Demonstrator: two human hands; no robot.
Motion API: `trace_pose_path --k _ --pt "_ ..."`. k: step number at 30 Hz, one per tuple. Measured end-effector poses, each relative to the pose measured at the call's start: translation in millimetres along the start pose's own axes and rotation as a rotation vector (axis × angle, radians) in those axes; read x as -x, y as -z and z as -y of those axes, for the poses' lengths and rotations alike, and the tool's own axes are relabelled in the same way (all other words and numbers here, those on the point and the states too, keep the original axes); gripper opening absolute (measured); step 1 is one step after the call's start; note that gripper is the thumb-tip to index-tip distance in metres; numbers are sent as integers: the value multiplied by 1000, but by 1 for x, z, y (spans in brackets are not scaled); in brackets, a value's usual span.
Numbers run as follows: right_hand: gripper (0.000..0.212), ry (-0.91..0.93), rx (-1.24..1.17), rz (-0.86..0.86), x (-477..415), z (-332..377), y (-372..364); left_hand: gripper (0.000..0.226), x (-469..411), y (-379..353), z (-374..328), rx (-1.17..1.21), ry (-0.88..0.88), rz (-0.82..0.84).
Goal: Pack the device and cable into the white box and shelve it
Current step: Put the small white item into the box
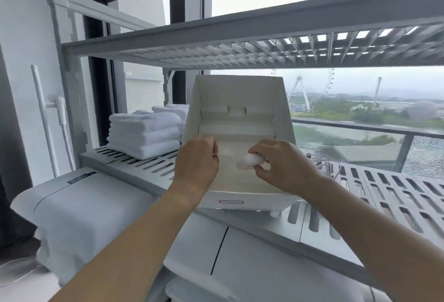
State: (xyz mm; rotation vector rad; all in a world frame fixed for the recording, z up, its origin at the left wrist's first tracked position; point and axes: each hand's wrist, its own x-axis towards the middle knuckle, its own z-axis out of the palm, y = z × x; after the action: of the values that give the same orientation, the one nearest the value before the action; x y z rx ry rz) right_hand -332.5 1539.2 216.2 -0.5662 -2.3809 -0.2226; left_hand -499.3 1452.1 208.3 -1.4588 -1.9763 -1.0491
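Two hands work over the open white box [240, 119], which sits on the slatted plastic shelf [384, 193] with its lid flap standing up. My right hand [286, 164] pinches a small, smooth, rounded white device [249, 161] just above the box floor. My left hand [197, 159] is curled at the box's left wall; I cannot tell whether it grips the edge. The coiled pale cable [324, 164] lies on the shelf just right of the box. I judge the glossy device light but slippery, best held across its sides; the thin cardboard will flex, so lift from beneath. Folded white towels [144, 133] sit left.
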Motion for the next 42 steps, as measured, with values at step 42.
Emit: trace_pose_path --k 42 --pt "10 -268 279 16 -15 26 -15 58 -1 -40 25 -250 -151 889"
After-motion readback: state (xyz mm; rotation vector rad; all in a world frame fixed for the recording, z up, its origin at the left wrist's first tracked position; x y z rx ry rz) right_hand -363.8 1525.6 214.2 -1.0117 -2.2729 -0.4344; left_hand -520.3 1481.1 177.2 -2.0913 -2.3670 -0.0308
